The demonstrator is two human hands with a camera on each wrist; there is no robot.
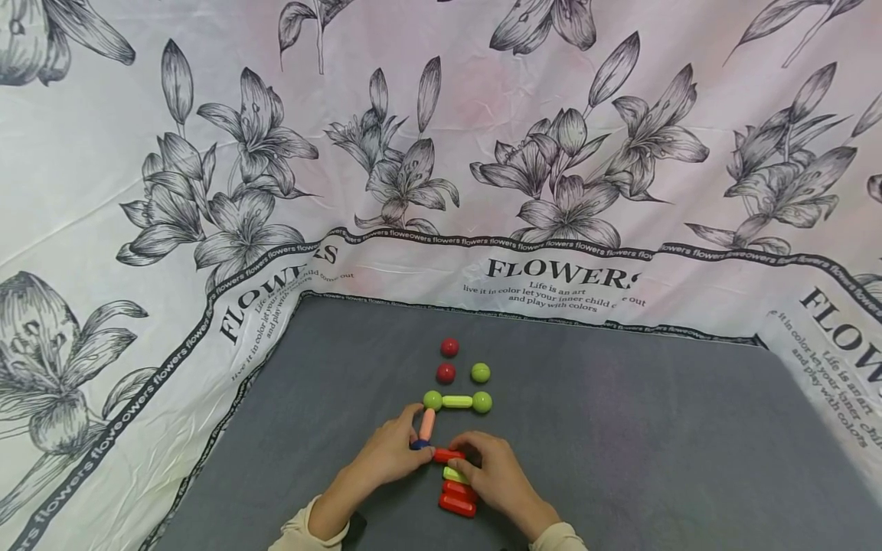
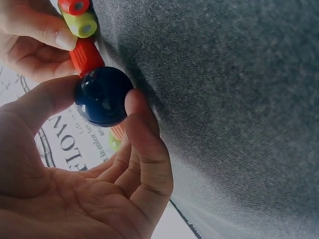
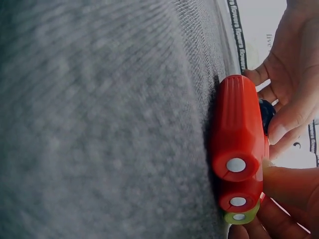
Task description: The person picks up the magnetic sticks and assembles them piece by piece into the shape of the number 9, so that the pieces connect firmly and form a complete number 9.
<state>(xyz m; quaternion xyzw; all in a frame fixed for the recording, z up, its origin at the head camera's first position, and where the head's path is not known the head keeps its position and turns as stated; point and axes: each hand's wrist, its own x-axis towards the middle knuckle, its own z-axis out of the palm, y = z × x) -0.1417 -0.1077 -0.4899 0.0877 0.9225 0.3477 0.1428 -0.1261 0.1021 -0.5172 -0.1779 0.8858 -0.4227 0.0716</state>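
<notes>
The left hand (image 1: 393, 453), which I watch remotely, pinches a dark blue ball (image 2: 103, 97) at the near end of a salmon rod (image 1: 428, 425), while the right hand (image 1: 498, 468) grips a red rod (image 1: 446, 455) against that ball, near three other rods (image 1: 458, 504) on gray cloth (image 1: 620, 428).

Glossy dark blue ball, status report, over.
Left hand pinching dark blue ball. Right hand holding ridged red stick, end against ball. Possible crowding: short lime-green stick, two more red sticks close by right hand.

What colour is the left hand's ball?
Dark blue; the ball shows best in the left wrist view.
</notes>
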